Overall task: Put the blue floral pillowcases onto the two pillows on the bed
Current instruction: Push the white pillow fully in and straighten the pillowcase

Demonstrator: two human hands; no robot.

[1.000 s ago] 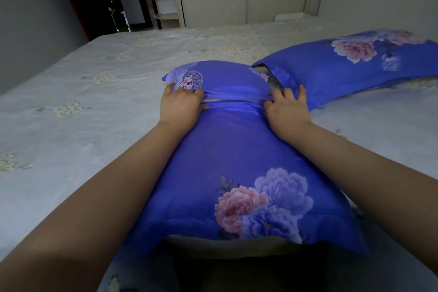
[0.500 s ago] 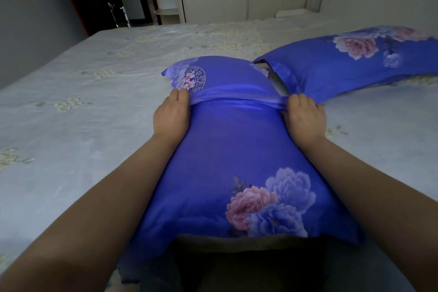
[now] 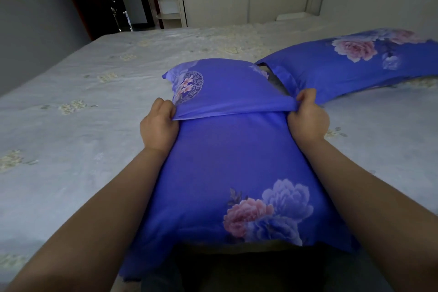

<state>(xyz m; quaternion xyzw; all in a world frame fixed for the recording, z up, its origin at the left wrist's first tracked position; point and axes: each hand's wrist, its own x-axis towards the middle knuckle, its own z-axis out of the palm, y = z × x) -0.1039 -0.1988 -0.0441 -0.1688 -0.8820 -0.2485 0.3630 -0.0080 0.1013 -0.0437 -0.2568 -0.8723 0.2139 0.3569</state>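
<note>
Gripping the folded flap (image 3: 227, 102) at its two corners, the left hand (image 3: 158, 125) and right hand (image 3: 308, 121) pinch cloth at equal reach. The near pillow (image 3: 225, 173) runs lengthwise away on the bed (image 3: 71, 125); the flap lies beyond both hands, at the pillow's far end.

You're looking at a vivid blue near pillowcase (image 3: 227, 156) with a pink and pale-blue peony cluster at 5 o'clock and a round pink-flowered medallion on its folded flap at 11 o'clock. At 2 o'clock the second pillowcase (image 3: 336, 73) shows the same blue and a pink bloom. The bedsheet (image 3: 78, 111) is pale grey with cream floral sprigs.
</note>
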